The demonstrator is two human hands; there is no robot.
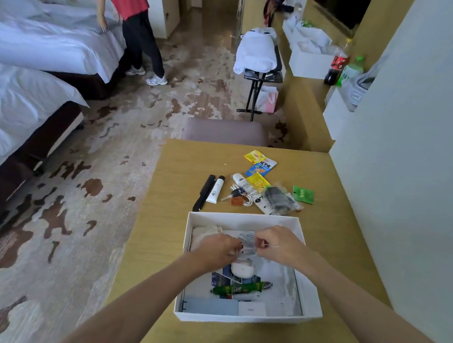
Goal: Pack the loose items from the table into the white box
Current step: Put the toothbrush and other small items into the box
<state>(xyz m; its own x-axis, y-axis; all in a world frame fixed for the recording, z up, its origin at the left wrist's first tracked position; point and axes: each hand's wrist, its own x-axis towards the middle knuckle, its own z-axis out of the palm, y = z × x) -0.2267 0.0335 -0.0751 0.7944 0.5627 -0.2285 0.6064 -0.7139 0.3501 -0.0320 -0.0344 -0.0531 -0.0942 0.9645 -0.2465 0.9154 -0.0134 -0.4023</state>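
Your hands, left (pixel 218 248) and right (pixel 277 248), pinch a clear packet (pixel 246 243) over the box (pixel 310 292) at 6 o'clock; drop it in, then fetch the tube (pixel 215 190) at 12.

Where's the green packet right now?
The green packet lies flat on the table beyond the white box, at the far right end of the loose items, just right of the clear bag.
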